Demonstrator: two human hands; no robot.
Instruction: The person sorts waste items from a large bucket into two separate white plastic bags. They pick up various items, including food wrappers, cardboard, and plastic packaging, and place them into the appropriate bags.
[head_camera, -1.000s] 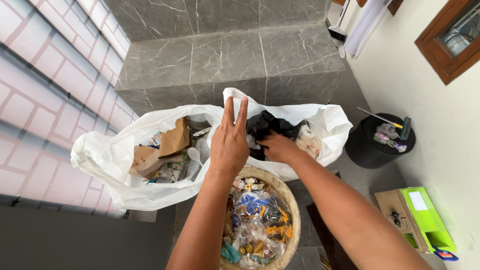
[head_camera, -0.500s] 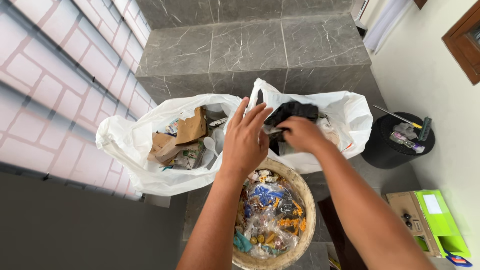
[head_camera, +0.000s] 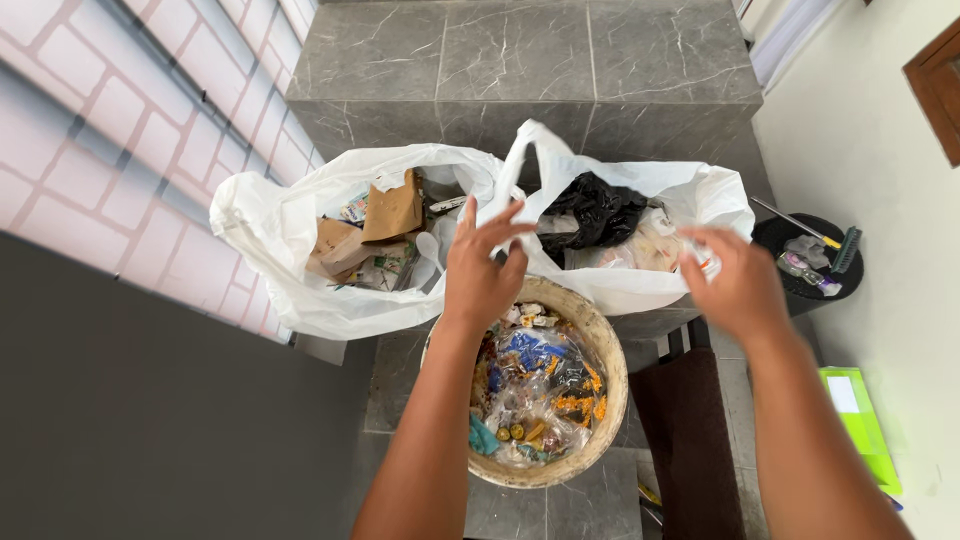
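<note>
Left hand (head_camera: 482, 268) grip clenched on white bag (head_camera: 620, 285) handle; right hand (head_camera: 735, 283) released beside bag rim.

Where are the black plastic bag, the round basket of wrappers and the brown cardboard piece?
black plastic bag (head_camera: 597, 210), head view, crumpled middle
round basket (head_camera: 612, 352), head view, right rim
brown cardboard piece (head_camera: 392, 212), head view, flat face
</note>
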